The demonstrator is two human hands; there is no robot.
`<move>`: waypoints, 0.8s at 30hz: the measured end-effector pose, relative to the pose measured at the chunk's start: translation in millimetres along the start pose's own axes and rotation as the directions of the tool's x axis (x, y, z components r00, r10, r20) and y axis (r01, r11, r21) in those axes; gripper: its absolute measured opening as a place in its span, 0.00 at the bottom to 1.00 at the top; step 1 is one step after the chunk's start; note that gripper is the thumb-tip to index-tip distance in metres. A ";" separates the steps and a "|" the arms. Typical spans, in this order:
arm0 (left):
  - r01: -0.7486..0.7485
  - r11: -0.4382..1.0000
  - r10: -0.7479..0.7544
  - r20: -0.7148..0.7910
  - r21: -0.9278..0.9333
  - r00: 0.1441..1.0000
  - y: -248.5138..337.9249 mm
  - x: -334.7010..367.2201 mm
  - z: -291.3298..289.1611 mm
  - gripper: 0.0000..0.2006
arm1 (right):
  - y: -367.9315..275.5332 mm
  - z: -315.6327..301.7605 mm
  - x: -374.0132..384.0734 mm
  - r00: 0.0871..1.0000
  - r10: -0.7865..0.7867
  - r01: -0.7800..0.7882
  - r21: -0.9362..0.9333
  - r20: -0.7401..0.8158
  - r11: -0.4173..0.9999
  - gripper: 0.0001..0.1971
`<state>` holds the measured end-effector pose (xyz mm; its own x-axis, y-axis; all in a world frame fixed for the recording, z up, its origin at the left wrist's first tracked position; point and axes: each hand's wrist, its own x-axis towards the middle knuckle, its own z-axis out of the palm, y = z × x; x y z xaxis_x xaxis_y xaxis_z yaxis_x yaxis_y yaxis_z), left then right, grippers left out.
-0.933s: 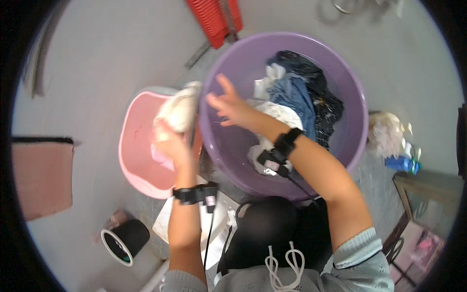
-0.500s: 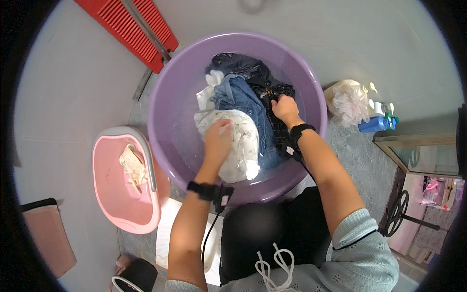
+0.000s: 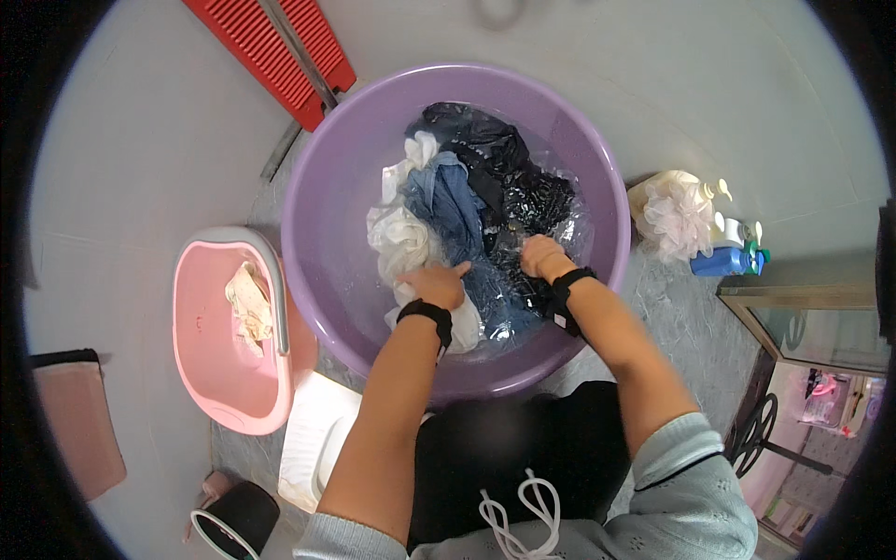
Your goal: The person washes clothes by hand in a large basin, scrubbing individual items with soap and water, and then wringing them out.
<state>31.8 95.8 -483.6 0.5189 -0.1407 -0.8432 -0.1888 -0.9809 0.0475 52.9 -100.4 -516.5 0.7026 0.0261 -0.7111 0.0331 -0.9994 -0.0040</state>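
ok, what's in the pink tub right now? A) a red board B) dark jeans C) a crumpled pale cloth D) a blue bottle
C: the pink tub beside the purple basin holds only a crumpled pale cloth; the dark and blue clothes lie in the basin under both hands.

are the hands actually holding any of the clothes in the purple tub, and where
The left hand rests flat on the white garment, not clearly gripping it. The right hand is closed on a fold of the dark wet clothing, near its lower edge.
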 end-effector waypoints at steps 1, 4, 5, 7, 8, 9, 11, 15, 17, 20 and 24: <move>-0.002 0.999 0.000 0.054 0.040 0.999 4.5 1.7 0.0 0.31 | 8.5 14.6 5.9 0.988 -0.146 0.146 -0.006 -0.051 0.989 0.14; 0.028 0.981 0.008 -0.183 0.194 0.983 -9.1 -11.2 2.1 0.29 | -12.8 -21.1 -6.6 0.979 -0.105 0.147 0.249 -0.175 0.957 0.15; 0.024 0.966 0.053 -0.287 0.259 0.957 -4.6 -13.9 -5.1 0.28 | -3.2 -33.4 -9.0 0.961 -0.046 0.145 0.358 -0.271 0.922 0.15; -0.082 0.993 0.113 -0.494 0.084 0.862 -8.3 -4.0 -11.4 0.26 | 1.0 -61.7 -26.6 0.947 0.017 0.195 0.616 -0.320 0.763 0.18; -0.242 0.968 0.132 -0.689 -0.066 0.713 -3.5 3.1 -15.3 0.24 | 5.1 -68.6 -28.7 0.938 -0.016 0.269 0.696 -0.347 0.666 0.17; -0.257 0.964 0.139 -0.695 -0.069 0.706 1.6 8.8 -17.0 0.24 | 8.5 -73.7 -32.2 0.925 -0.046 0.339 0.761 -0.378 0.554 0.17; -0.495 0.854 0.152 -0.833 -0.160 0.532 11.4 19.0 -19.6 0.19 | 11.0 -76.4 -39.1 0.924 -0.027 0.341 0.786 -0.383 0.516 0.15; -0.270 0.954 0.092 -0.736 -0.127 0.671 30.3 28.7 -27.9 0.20 | 7.0 -73.3 -42.4 0.850 0.027 0.286 0.504 -0.526 0.815 0.15; -0.224 0.965 0.065 -0.706 -0.134 0.706 37.1 34.9 -19.1 0.22 | 0.3 -60.4 -37.9 0.880 -0.017 0.196 0.330 -0.475 0.924 0.15; -0.224 0.969 0.238 -0.610 0.101 0.756 39.1 27.6 8.2 0.18 | -7.8 -25.8 -26.5 0.981 -0.139 0.171 0.268 -0.134 0.948 0.17; -0.198 0.980 0.159 -0.524 -0.018 0.837 21.4 14.6 1.3 0.17 | -11.6 22.6 2.2 0.969 -0.161 0.158 0.033 0.185 0.987 0.20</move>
<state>34.3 72.9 -495.6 0.8408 -0.3443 -0.4176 -0.2726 -0.9360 0.2230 38.0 -89.3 -533.9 0.5441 0.1829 -0.8188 0.1206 -0.9829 -0.1393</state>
